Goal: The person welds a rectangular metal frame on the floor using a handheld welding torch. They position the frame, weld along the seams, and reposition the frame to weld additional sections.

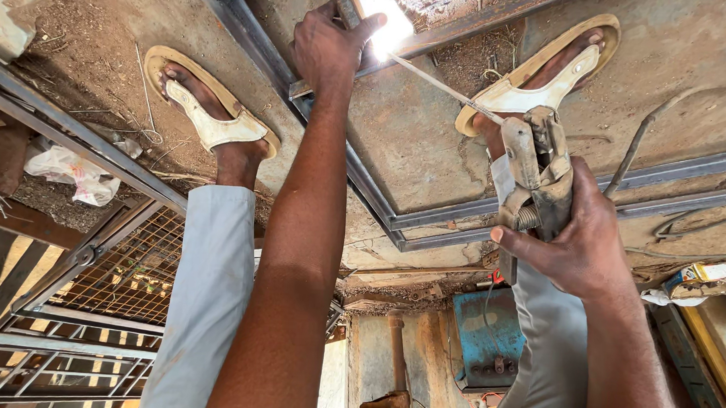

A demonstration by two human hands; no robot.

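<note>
My left hand [326, 51] reaches far out and is closed around a dark metal bar [343, 4] that stands on a steel angle frame [367, 192] lying on the dirt floor. A bright white glare [385, 20] burns right beside that hand, at the tip of a thin welding rod [439, 86]. The rod runs back to a rusty clamp-style electrode holder [537, 174], which my right hand [575, 239] grips by its handle. My two feet in cream sandals [213, 118] [544, 78] stand on either side of the frame.
A crumpled white plastic bag [66, 173] lies on the dirt at the left. A metal mesh grille [127, 268] sits beside my left leg. A blue box-shaped machine [487, 337] and a rusty pipe [395, 358] are low in the middle. Cables [643, 137] trail across the ground at right.
</note>
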